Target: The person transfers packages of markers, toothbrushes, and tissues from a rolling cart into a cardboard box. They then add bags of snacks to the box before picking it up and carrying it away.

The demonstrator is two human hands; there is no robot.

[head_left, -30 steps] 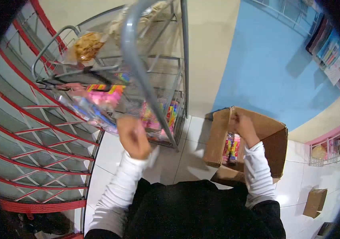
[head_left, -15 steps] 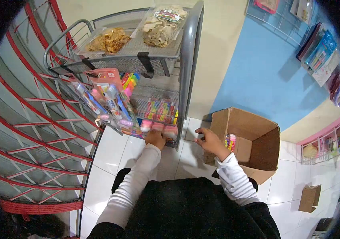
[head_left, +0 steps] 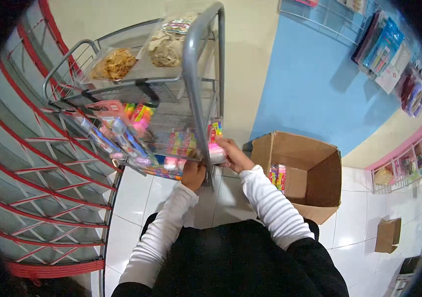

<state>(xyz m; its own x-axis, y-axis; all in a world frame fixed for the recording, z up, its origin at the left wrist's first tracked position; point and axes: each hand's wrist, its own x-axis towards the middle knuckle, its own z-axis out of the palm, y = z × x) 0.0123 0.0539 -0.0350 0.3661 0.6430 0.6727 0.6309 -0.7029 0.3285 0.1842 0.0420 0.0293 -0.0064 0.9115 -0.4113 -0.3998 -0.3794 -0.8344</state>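
My right hand (head_left: 234,156) is closed on a small pink-lidded jar (head_left: 216,153) at the right post of the grey mesh rack (head_left: 191,64). At the front of the rack's lower shelf is my left hand (head_left: 193,174), its fingers curled and partly hidden by the rack frame. What they hold, if anything, cannot be made out. Just left of it stand similar pink-lidded jars (head_left: 171,163). Colourful small packs (head_left: 178,141) show behind the mesh, and packaged toothbrushes (head_left: 122,136) hang at the rack's left front.
An open cardboard box (head_left: 315,141) sits on the tiled floor to my right, with colourful packs (head_left: 277,177) inside. Two clear food bags (head_left: 166,49) lie on the top shelf. A red folding gate (head_left: 47,183) borders the left. A smaller carton (head_left: 388,235) lies farther right.
My right hand has moved left from beside the cardboard box to the rack and now grips a pink-lidded jar. My left hand stays at the lower shelf. The view has shifted slightly.
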